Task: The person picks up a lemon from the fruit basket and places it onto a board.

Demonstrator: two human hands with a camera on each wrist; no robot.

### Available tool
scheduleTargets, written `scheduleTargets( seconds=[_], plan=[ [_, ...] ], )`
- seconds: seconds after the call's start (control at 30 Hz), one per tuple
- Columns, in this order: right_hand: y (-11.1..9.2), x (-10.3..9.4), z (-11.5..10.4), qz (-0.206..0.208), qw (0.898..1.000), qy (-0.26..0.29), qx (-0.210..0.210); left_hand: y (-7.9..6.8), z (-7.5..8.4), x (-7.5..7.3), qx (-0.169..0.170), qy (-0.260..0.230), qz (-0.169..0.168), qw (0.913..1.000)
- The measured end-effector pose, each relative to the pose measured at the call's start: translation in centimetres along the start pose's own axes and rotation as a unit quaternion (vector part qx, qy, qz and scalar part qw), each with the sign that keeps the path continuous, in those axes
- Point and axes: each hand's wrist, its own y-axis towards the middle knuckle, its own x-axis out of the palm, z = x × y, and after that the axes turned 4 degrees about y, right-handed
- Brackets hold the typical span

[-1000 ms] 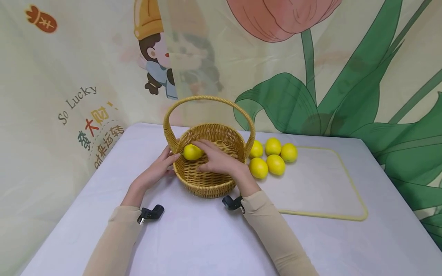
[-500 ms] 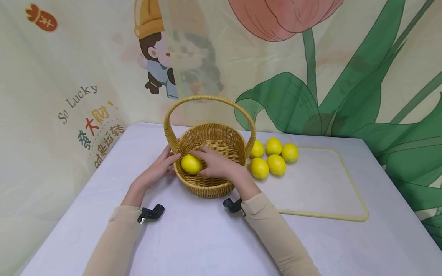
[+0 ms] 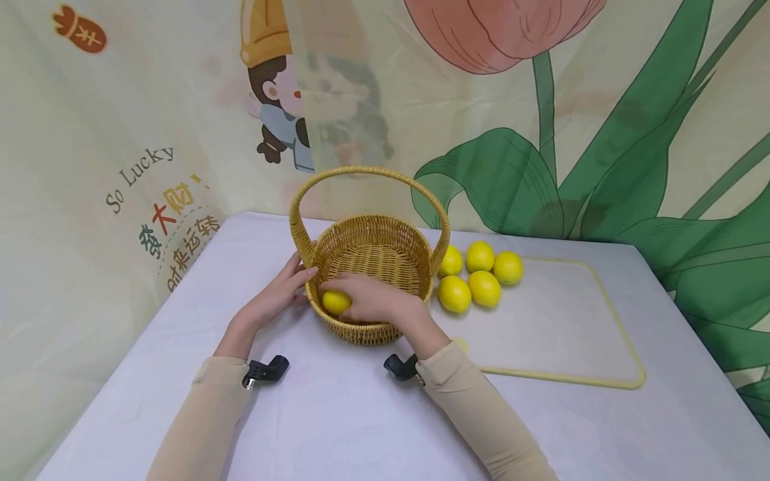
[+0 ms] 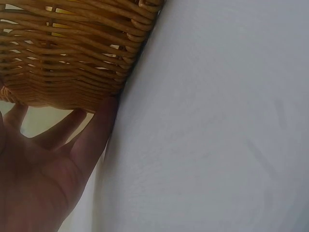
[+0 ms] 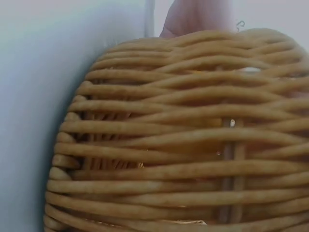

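A round wicker basket [image 3: 385, 267] with a tall arched handle stands on the white table. Inside it, at the left front, my right hand [image 3: 375, 298] grips a yellow lemon [image 3: 335, 303] low near the wall. My left hand [image 3: 273, 300] steadies the basket's left side, thumb at the rim below the handle's base. In the left wrist view, straight fingers [image 4: 91, 140] of that hand touch the outside of the woven wall [image 4: 72, 53]. The right wrist view shows mostly the basket's outer weave [image 5: 169, 145], which largely hides the right hand.
Several more lemons [image 3: 484, 288] sit clustered right of the basket, on the left part of a pale board with a yellow edge [image 3: 565, 379]. Behind the table [image 3: 337, 421] hangs a printed cloth [image 3: 481, 100].
My right hand has drawn the lemon toward the front of the basket and lower, along its left inner side. The left hand stays at the basket's side.
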Motion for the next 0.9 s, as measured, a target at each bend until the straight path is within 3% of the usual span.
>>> scheduleTargets(
  seconds=[0.27,0.47,0.9],
  plan=[
    [-0.8,-0.8,-0.8,-0.012,1.0,-0.005,0.001,-0.1,0.1,0.1,0.0,0.0,0.001,1.0],
    [-2.3,-2.1,-1.2,-0.031,0.999,0.02,0.035,-0.1,0.2,0.0,0.001,0.001,-0.001,1.0],
    [-3.1,-2.1,0.1,-0.043,0.998,0.036,0.037,-0.1,0.2,0.2,-0.001,0.0,0.003,1.0]
  ],
)
